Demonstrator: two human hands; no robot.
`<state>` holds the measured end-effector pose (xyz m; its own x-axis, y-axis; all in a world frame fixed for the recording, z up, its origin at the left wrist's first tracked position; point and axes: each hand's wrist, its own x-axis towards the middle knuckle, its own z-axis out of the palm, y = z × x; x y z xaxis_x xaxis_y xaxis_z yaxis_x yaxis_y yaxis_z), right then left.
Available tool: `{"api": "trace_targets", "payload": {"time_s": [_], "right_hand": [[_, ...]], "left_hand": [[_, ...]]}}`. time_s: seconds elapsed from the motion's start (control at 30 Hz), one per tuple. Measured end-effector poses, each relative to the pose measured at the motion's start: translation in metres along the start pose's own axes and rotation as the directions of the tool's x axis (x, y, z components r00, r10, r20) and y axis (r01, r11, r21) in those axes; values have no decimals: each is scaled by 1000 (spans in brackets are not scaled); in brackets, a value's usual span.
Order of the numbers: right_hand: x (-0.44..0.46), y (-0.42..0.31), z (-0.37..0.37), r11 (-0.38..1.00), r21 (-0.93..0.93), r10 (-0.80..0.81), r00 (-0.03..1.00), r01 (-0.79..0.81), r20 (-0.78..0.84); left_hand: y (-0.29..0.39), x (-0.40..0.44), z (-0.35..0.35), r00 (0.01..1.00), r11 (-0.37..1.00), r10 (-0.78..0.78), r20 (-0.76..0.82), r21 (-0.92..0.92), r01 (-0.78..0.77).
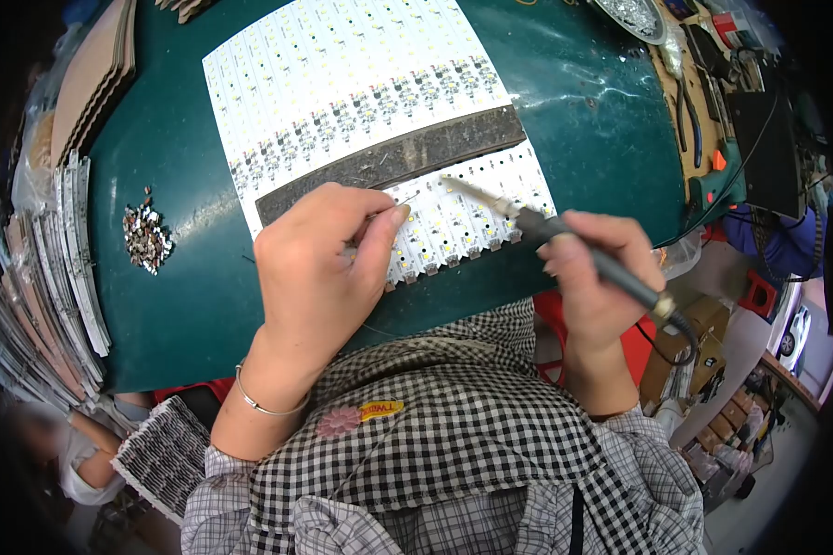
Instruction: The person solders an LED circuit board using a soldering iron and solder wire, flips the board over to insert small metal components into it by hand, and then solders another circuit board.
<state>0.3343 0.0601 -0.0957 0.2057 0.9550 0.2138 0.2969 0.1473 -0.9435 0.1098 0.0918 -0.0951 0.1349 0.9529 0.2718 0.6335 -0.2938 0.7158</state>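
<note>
My right hand [602, 268] is wrapped round the dark handle of a soldering iron [611, 268]. The iron's tip points left, over the near part of a white LED circuit board panel [342, 65]. Thumb and forefinger of my left hand [324, 259] are pinched on a thin wire [415, 196], whose end sticks out toward the iron's tip; I cannot tell if they touch. A dark, worn bar [393, 157] lies across the panel, just beyond both hands. Small components line the panel's near edge, partly hidden by my left hand.
Small metal pieces [146, 236] are heaped on the green table [194, 324] at left, near stacked strips [55, 277] and cardboard sheets [93, 74]. At right are pliers [687, 125], cables and a metal dish [634, 17]. Another person [74, 453] sits at lower left.
</note>
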Motion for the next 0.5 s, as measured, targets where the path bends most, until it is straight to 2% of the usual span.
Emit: {"api": "trace_targets", "payload": {"time_s": [0.03, 0.1, 0.17, 0.23, 0.3, 0.33, 0.37, 0.43, 0.5], "right_hand": [[2, 5, -7, 1000, -7, 20, 998, -20, -55], [22, 1, -11, 976, 216, 40, 981, 1, -188], [52, 6, -20, 954, 255, -82, 953, 160, -291], [85, 15, -25, 953, 78, -231, 868, 293, -439], [114, 27, -31, 943, -117, -331, 825, 312, -458], [127, 37, -35, 912, -301, -389, 823, 279, -414], [147, 54, -44, 771, -510, -569, 771, 381, -285], [144, 59, -47, 725, -635, -447, 884, 268, -136], [141, 57, -46, 765, -590, -437, 880, 257, -184]], "left_hand": [[-1, -2, -2, 1000, 1000, -1, 1, 1, 1], [-4, -7, -9, 993, 985, -121, -7, -127, 119], [1, -6, -19, 992, 986, -123, 7, -114, 123], [3, -6, -26, 981, 982, -191, 39, -8, 191], [6, -6, -25, 986, 985, -162, 45, -48, 164], [4, -9, -22, 987, 981, -160, 31, -108, 162], [4, -11, -21, 987, 973, -159, 16, -167, 159], [8, -12, -24, 987, 975, -161, 19, -149, 163], [6, -13, -27, 993, 993, -118, -1, 9, 118]]}}
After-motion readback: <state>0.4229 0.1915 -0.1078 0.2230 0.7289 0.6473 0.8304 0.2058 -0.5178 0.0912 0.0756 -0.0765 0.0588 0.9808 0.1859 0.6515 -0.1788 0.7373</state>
